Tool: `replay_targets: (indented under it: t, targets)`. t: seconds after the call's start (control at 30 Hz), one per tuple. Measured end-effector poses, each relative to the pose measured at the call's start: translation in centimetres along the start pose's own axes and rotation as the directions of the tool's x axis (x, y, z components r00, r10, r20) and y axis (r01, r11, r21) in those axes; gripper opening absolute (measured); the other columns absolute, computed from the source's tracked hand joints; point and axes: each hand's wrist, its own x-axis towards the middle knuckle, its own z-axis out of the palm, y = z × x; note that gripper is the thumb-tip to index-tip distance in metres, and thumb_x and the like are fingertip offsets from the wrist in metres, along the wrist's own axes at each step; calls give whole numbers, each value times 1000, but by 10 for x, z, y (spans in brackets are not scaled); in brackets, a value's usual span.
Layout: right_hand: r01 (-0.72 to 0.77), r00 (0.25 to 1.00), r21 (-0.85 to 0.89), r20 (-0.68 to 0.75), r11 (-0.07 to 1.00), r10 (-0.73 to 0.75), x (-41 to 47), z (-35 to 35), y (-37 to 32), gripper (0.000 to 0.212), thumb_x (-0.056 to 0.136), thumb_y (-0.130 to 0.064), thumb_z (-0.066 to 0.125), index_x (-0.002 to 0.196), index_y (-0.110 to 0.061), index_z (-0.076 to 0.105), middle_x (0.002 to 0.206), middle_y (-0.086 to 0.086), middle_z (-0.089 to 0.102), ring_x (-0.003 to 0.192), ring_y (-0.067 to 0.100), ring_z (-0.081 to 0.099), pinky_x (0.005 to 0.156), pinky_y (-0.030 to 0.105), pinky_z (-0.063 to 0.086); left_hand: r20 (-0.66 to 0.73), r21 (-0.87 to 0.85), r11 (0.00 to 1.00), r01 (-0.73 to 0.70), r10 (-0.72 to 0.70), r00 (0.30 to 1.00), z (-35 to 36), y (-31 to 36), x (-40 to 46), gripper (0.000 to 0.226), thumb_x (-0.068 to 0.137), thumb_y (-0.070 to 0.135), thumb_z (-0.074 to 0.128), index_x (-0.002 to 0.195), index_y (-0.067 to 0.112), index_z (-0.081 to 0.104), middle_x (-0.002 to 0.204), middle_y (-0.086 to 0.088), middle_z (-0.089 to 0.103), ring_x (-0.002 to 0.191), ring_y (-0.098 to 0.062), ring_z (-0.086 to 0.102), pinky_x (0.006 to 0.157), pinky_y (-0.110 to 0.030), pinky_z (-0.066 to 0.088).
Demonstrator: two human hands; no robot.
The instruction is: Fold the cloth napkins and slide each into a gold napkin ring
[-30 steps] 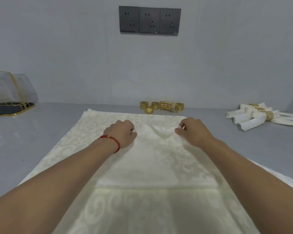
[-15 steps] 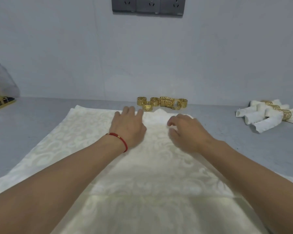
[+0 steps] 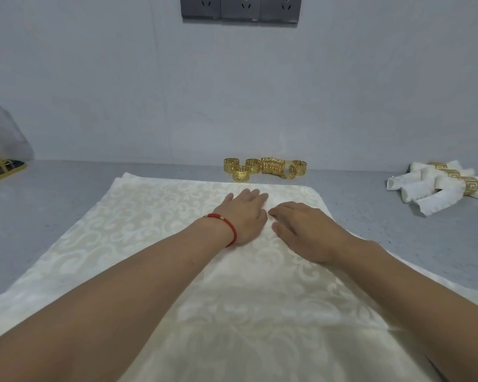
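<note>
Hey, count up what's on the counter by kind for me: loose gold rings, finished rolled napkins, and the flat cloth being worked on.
Loose gold napkin rings near the wall: 6
Rolled napkins already in rings, at right: 3 ringed ones show, though the pile runs to the frame edge
Flat cream cloth under both hands: 1
Total: 10

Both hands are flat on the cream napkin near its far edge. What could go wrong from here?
Pushing further could shove the napkin edge into the loose gold rings just beyond it and scatter them. Flat palms of the left hand and right hand may drag the cloth on the smooth counter, skewing the fold.
</note>
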Motion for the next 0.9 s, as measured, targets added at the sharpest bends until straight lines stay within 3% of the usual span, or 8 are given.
replay_targets:
  t: [0.07,0.2,0.4,0.53,0.63,0.7,0.83,0.9]
  targets:
    - [-14,1000,38,0,999,14,-1,-4,-1,41,107,-37,41,142,-21,54,143,-3,56,132,20,50,109,44,41,14,48,999,-5,4,1000,8,-4,7,41,104,24,26,142,11,39,151,-5,35,138,-20,28,118,-46,19]
    - [-63,994,100,-78,993,71,9,-14,2,38,105,-32,42,134,-18,61,139,0,61,129,23,54,107,43,44,-6,27,999,32,-32,999,16,-7,14,29,101,21,29,122,10,47,139,-7,43,127,-21,36,112,-45,26]
    - [-216,965,80,-136,973,225,68,-6,9,31,104,-28,46,129,-19,64,132,2,65,132,29,46,100,43,40,-42,11,999,34,-34,999,18,-9,19,6,100,22,30,98,18,34,116,-5,42,118,-23,39,107,-49,30]
    - [-311,939,80,-125,947,319,101,0,3,26,104,-21,47,113,-11,69,119,8,65,132,34,41,86,41,35,-84,32,999,24,-21,996,24,-11,19,16,100,23,30,106,15,42,124,-5,45,117,-21,38,107,-48,31]
    - [-324,939,92,-90,942,332,116,4,4,18,102,-22,53,99,-16,69,120,6,64,138,34,37,93,43,36,-108,38,999,15,-11,994,25,-12,18,13,99,23,30,102,16,40,108,1,41,103,-17,35,104,-48,33]
    - [-307,934,172,-135,936,331,121,7,7,11,99,-22,61,91,-22,68,114,0,67,139,33,40,100,46,38,-81,23,1000,20,-18,997,23,-11,18,11,99,23,30,102,17,39,112,0,43,107,-18,36,106,-49,31]
    - [-226,923,282,-245,932,298,113,7,11,10,91,-10,66,88,-18,71,92,-3,71,101,25,65,90,39,49,-42,-204,976,76,-86,995,13,-7,12,40,98,20,35,136,11,40,150,-9,38,133,-26,36,117,-48,23]
    - [-163,939,300,-246,940,241,108,6,14,14,88,-2,64,88,-14,72,86,1,71,87,25,67,79,37,55,-70,-377,919,112,-149,986,6,-7,10,52,98,18,39,150,15,32,156,-6,35,139,-25,37,117,-43,28]
